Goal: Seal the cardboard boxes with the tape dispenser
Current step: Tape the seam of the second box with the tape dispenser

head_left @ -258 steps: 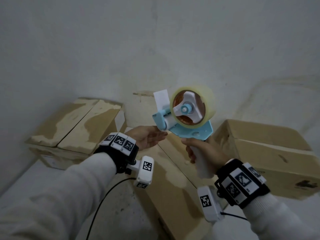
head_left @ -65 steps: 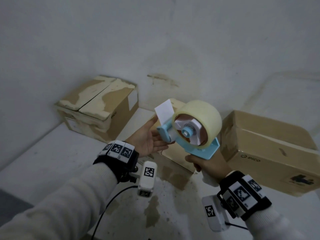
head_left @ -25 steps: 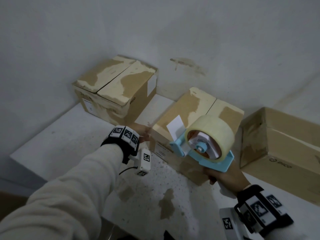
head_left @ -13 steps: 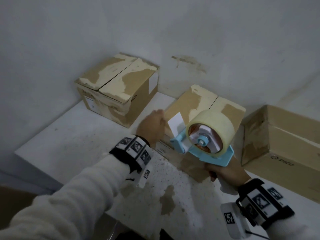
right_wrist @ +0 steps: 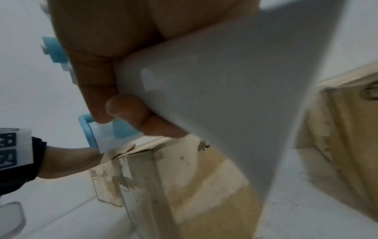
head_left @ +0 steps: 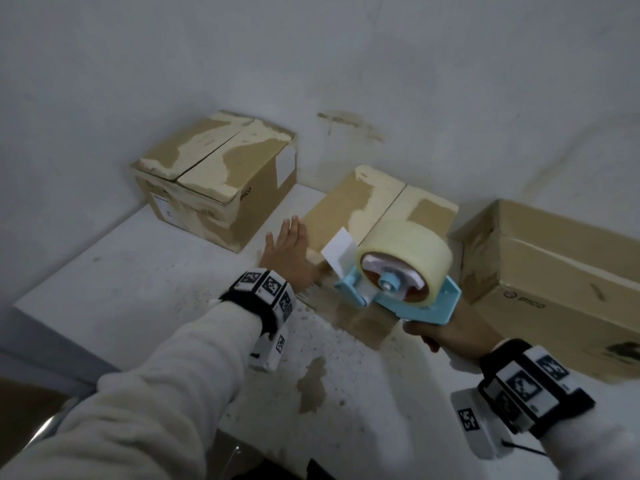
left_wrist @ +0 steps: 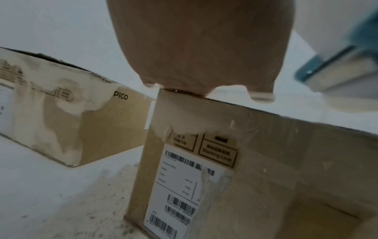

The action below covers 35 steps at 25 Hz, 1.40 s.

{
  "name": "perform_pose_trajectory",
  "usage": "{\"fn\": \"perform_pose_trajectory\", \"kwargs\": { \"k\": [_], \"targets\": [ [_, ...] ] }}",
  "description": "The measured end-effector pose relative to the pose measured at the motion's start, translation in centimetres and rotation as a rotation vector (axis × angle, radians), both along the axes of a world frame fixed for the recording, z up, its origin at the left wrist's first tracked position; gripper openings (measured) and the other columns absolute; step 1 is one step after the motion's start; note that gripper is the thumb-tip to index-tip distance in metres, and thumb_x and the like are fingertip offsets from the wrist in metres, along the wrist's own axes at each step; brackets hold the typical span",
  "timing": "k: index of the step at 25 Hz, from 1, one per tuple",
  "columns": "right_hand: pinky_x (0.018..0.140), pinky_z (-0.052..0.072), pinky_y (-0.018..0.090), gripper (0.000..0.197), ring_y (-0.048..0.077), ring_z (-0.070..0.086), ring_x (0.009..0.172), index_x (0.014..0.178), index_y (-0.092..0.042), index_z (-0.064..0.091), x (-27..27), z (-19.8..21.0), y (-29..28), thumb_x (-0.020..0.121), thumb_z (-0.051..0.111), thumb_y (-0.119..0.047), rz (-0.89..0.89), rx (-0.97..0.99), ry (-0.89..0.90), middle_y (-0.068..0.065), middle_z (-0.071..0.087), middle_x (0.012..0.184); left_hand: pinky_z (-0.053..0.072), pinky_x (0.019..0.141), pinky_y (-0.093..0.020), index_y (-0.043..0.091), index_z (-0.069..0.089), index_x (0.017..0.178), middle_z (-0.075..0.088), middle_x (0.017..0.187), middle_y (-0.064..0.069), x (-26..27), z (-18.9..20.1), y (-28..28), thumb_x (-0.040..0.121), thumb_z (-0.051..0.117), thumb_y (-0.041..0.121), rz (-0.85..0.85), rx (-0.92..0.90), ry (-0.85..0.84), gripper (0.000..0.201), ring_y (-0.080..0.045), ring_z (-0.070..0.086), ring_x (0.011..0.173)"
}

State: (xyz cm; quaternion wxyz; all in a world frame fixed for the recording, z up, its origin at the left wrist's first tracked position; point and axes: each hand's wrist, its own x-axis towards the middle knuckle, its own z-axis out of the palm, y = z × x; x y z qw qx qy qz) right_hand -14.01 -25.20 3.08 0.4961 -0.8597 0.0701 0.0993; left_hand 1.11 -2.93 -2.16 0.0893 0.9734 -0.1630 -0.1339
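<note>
**boxnewbie:** which step are you actually on here?

**me:** Just lining up. My left hand [head_left: 289, 252] lies flat, fingers straight, on the near left corner of the middle box [head_left: 377, 207] to pin the flap down. My right hand [head_left: 450, 336] is wrapped tight around the handle of the tape dispenser [head_left: 398, 275], which hangs in the air just above the box's near edge — I'd say not touching it yet. The flaps are shut, but I can't see any tape across the seam, so I judge nothing is sealed on this one.

**boxnewbie:** so what's next?

**me:** Probably get the loose white tape tab [head_left: 339, 247] down onto the front face, right at the seam, then drag back along the top toward the wall [head_left: 311, 64]. The tab sticks up, so I'd need to tilt the nose down first.

**boxnewbie:** anything in the way?

**me:** The right box [head_left: 554, 271] sits just beside this one — tight for my elbow. The left box [head_left: 214, 174] is well apart. The wall is close behind, so little room to finish the pull. The table [head_left: 138, 289] is stained, no bother.
</note>
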Motion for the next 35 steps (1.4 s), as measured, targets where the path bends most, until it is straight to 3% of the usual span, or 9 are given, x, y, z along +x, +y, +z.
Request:
{"fn": "perform_pose_trajectory", "kwargs": {
  "k": [2,6,10,18,20,23,26,30,35],
  "targets": [
    [0.041,0.040,0.016,0.038,0.002,0.044,0.032,0.055,-0.016,0.051,-2.1,0.2,-2.1,0.077,0.066,0.011,-0.063,0.003,0.001,-0.006,0.051,0.034,-0.004,0.118,-0.048,0.007,-0.009,0.149,-0.015,0.158,-0.007,-0.2,0.0,-0.2,0.077,0.026,0.080,0.026,-0.026,-0.002,0.108,-0.021,-0.012,0.147],
    [0.047,0.044,0.027,0.042,0.009,0.048,0.036,0.053,-0.021,0.056,-5.2,0.2,-4.8,0.076,0.067,0.012,-0.063,-0.009,0.011,-0.001,0.052,0.037,-0.004,0.118,-0.049,0.008,-0.009,0.149,-0.014,0.158,-0.006,-0.4,-0.2,-0.5,0.071,0.026,0.085,0.029,-0.008,-0.029,0.115,-0.020,-0.012,0.147],
    [0.045,0.044,0.020,0.037,0.005,0.049,0.038,0.059,-0.021,0.054,-6.0,-0.7,-5.0,0.078,0.067,0.009,-0.041,-0.007,0.007,-0.004,0.055,0.039,-0.005,0.117,-0.050,0.008,-0.009,0.149,-0.014,0.159,-0.006,-0.4,0.1,-0.6,0.069,0.026,0.087,0.030,0.008,-0.028,0.118,-0.020,-0.012,0.147],
    [0.041,0.043,0.019,0.024,0.004,0.049,0.037,0.073,-0.015,0.059,-5.7,-3.0,-6.0,0.077,0.069,0.007,-0.033,-0.046,0.000,-0.002,0.058,0.043,-0.009,0.116,-0.053,0.009,-0.011,0.149,-0.016,0.158,-0.007,-0.5,0.7,-0.8,0.068,0.026,0.088,0.048,0.105,0.003,0.119,-0.020,-0.014,0.146],
    [0.041,0.043,0.018,0.025,0.005,0.050,0.037,0.071,-0.016,0.059,-5.5,-3.5,-6.3,0.076,0.070,0.006,-0.039,-0.060,-0.003,-0.001,0.056,0.044,-0.010,0.115,-0.054,0.006,-0.010,0.148,-0.015,0.158,-0.011,-1.1,1.3,-1.3,0.074,0.028,0.083,0.065,0.114,-0.032,0.113,-0.023,-0.013,0.146],
    [0.042,0.046,0.022,0.026,0.007,0.051,0.037,0.068,-0.016,0.059,-5.5,-3.8,-6.5,0.075,0.070,0.006,-0.033,-0.072,-0.013,-0.001,0.058,0.044,-0.009,0.115,-0.052,0.002,-0.010,0.147,-0.016,0.157,-0.015,-4.3,1.5,-4.8,0.092,0.029,0.060,-0.045,0.049,-0.118,0.089,-0.028,-0.014,0.146],
    [0.043,0.046,0.024,0.026,0.007,0.052,0.038,0.067,-0.016,0.059,-5.5,-3.5,-6.2,0.075,0.070,0.007,-0.023,-0.054,-0.013,-0.002,0.059,0.043,-0.007,0.115,-0.052,0.002,-0.013,0.147,-0.018,0.157,-0.015,-7.4,0.4,-8.2,0.095,0.037,0.045,-0.172,0.087,-0.047,0.084,-0.029,-0.017,0.145],
    [0.038,0.041,0.019,0.030,0.003,0.047,0.035,0.065,-0.016,0.055,-5.0,-2.7,-6.0,0.075,0.068,0.008,-0.012,-0.027,-0.008,-0.007,0.056,0.040,-0.006,0.116,-0.050,0.007,-0.013,0.148,-0.017,0.157,-0.011,-6.9,-0.2,-8.1,0.090,0.046,0.045,-0.178,0.102,-0.052,0.091,-0.028,-0.015,0.146],
    [0.037,0.038,0.018,0.028,0.001,0.046,0.034,0.073,-0.014,0.053,-6.5,-2.3,-7.3,0.075,0.068,0.010,-0.025,-0.010,0.000,-0.009,0.056,0.041,-0.006,0.116,-0.049,0.007,-0.012,0.148,-0.016,0.158,-0.009,-7.1,-0.3,-8.1,0.089,0.040,0.056,-0.161,0.095,-0.052,0.093,-0.025,-0.014,0.146]
  ]
}}
